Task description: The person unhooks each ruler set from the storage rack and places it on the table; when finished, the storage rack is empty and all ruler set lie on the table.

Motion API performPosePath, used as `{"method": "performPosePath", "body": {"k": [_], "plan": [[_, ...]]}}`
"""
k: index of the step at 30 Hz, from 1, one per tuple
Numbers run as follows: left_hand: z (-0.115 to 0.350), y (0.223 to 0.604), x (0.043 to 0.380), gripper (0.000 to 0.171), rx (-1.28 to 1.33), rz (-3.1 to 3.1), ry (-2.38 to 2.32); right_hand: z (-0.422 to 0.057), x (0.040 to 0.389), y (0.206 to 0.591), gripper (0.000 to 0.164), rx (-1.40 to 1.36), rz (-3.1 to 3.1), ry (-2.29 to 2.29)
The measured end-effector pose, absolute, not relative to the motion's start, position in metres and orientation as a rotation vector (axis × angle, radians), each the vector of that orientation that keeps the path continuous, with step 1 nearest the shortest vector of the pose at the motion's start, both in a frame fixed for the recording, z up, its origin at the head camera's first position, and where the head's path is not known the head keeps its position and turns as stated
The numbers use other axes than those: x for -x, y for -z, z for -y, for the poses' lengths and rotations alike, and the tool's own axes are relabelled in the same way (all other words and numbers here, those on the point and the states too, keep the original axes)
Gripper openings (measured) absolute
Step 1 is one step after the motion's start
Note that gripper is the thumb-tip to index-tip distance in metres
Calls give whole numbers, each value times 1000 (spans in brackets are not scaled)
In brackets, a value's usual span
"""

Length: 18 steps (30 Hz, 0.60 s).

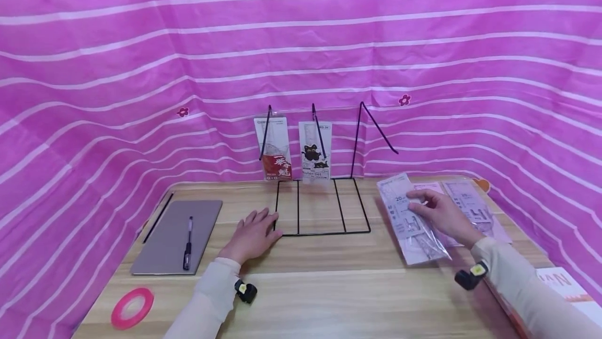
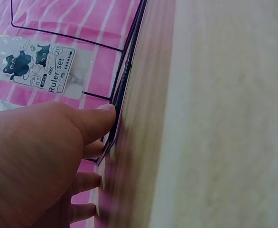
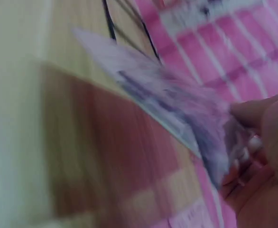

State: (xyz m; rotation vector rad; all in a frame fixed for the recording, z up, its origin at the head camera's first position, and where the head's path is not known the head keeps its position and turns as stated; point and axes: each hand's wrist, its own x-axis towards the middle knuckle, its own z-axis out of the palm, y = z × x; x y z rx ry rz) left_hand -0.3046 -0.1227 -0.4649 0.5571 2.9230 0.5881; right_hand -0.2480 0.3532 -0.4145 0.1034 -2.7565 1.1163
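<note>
My right hand [image 1: 441, 212] pinches a clear plastic ruler-set packet [image 1: 398, 220] by its right edge, tilted above the right part of the table. The packet and fingers are blurred in the right wrist view. My left hand [image 1: 251, 234] rests on the table with fingers spread loosely, its thumb touching the front left corner of a black wire display rack [image 1: 324, 233]. On the rack's left hook hangs a red-and-white ruler packet [image 1: 277, 167]. A ruler-set packet with black cats [image 1: 316, 159] hangs from the middle hook. The right hook [image 1: 378, 127] holds nothing.
More ruler packets [image 1: 465, 198] lie at the right, partly behind my right hand. A grey notebook [image 1: 164, 240] bearing a pen [image 1: 188, 245] lies at the left, near a pink tape roll [image 1: 147, 305]. Printed paper [image 1: 562, 287] is at the right edge. Striped pink cloth [image 1: 301, 31] surrounds the table.
</note>
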Motion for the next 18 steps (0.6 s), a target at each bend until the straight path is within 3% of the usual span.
{"method": "performPosePath", "body": {"k": [9,18], "plan": [[123,468,303,60,-561,-2921,-607,-373,289,440,45,-121,2897,-1054],[124,465,306,60,-545,-2930,-580,-360,301,450,47,-43,2938,-585]]}}
